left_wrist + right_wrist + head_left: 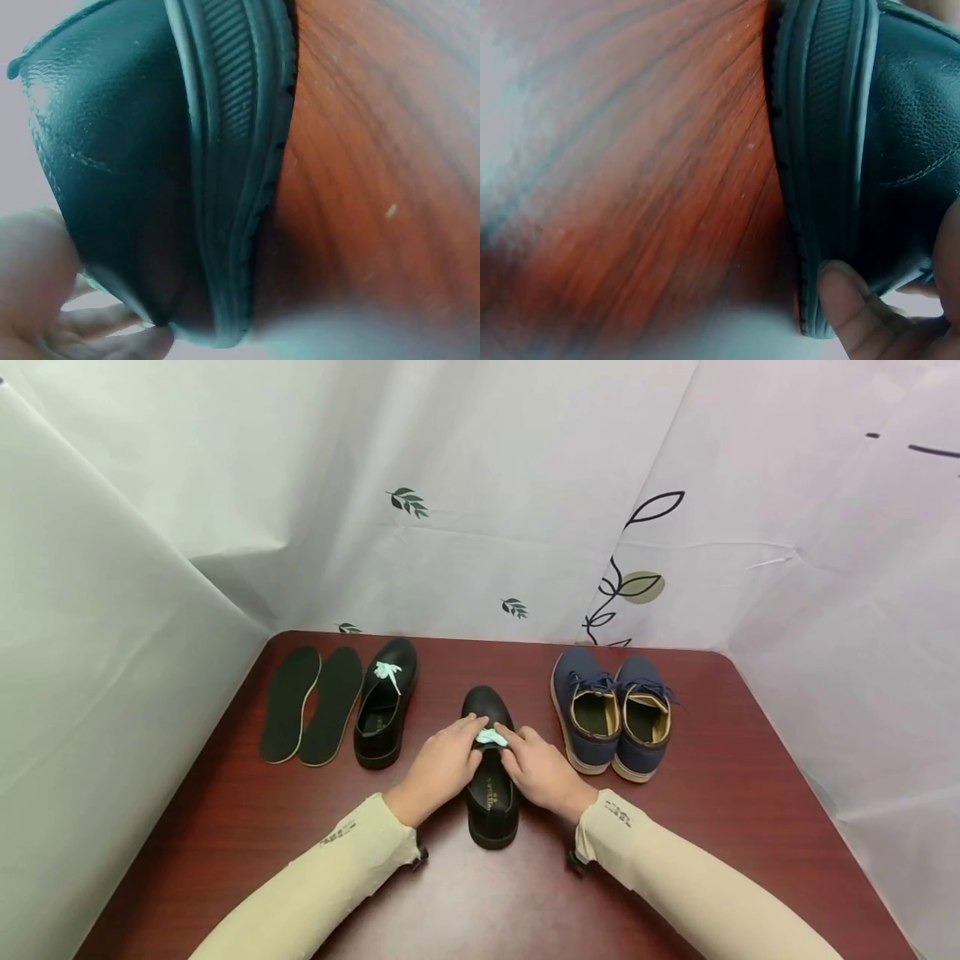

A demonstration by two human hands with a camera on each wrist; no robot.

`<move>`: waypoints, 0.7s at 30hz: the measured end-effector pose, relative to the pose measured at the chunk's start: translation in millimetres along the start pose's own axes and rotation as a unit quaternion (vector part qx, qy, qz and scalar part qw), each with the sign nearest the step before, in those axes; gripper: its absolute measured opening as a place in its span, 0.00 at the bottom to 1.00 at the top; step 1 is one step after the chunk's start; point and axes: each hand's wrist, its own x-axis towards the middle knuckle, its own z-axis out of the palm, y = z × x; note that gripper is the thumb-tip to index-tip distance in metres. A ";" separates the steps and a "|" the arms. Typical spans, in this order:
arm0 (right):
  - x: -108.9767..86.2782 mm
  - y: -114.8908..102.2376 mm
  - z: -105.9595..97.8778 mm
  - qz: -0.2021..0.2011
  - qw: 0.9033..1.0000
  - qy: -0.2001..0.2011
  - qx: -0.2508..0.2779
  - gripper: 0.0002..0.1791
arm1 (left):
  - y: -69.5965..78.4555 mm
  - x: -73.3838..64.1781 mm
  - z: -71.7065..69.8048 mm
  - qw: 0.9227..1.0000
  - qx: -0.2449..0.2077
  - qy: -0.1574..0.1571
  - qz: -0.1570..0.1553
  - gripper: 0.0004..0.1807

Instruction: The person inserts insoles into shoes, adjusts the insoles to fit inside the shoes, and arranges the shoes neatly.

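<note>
A black leather shoe, its toe pointing away from me, stands on the table between both hands. Bunched mint-green shoelace lies over its front. My left hand grips the shoe's left side, thumb by the opening and fingers at the lace. From the other side my right hand grips it in the same way, with the thumb near the tongue. In the right wrist view a fingertip presses low on the shoe's side, by the sole. The left wrist view shows fingers against the upper. Part of the lace is hidden by fingers.
On the left, a second black shoe with a mint lace stands beside two dark insoles. To the right is a pair of navy lace-up shoes. White patterned curtain encloses the red-brown table.
</note>
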 end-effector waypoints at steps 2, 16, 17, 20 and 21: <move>-0.2 -1.4 0.7 0.009 1.000 -0.006 0.008 0.26 | -3.8 -2.7 -0.3 1.000 -0.018 0.015 0.007 0.25; 0.6 0.0 3.6 0.018 1.000 0.003 0.007 0.26 | -12.0 -24.3 -55.1 0.991 -0.063 0.115 0.037 0.14; 0.8 0.2 3.9 0.017 1.000 0.002 0.007 0.26 | -14.5 -25.9 -60.3 0.989 -0.063 0.130 0.039 0.14; 1.6 0.1 4.6 0.013 1.000 0.001 0.009 0.26 | -25.7 -29.2 -75.8 0.980 -0.064 0.184 0.041 0.13; 1.8 0.2 4.7 0.012 1.000 0.001 0.010 0.26 | -30.7 -29.2 -81.0 0.977 -0.064 0.201 0.035 0.13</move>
